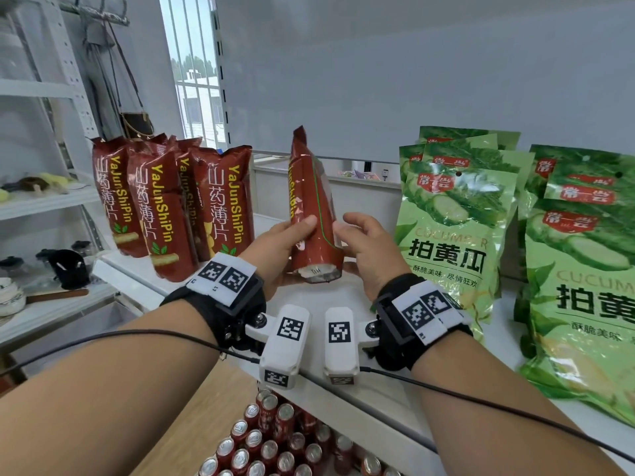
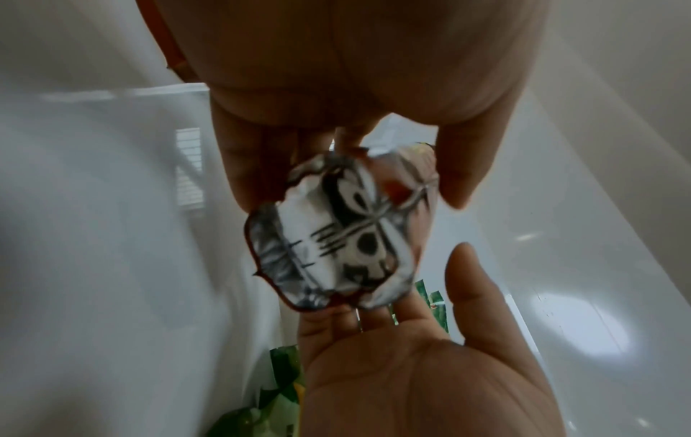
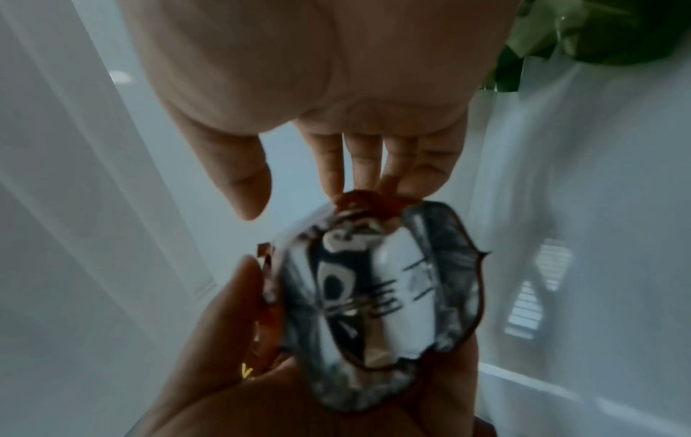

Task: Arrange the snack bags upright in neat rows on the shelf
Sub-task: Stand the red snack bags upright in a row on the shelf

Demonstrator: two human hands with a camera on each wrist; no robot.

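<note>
While held: left hand (image 1: 275,249) grips red bag (image 1: 314,214); right hand (image 1: 369,249) seemingly only touches, fingers straight.
Risk: puffy base topples on shelf (image 1: 326,297).

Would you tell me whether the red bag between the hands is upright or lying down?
Upright: the red bag stands top seal up, left hand gripping it.

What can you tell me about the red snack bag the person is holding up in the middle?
The red snack bag is tall, narrow and shiny, like foil, with yellow letters down its side and a thin green line. It stands nearly upright, turned edge-on, just above the white shelf. Its folded bottom looks silvery white with black markings. The left hand grips its lower part with thumb in front. The right hand touches the other side with its fingers, thumb clear of it.
</note>
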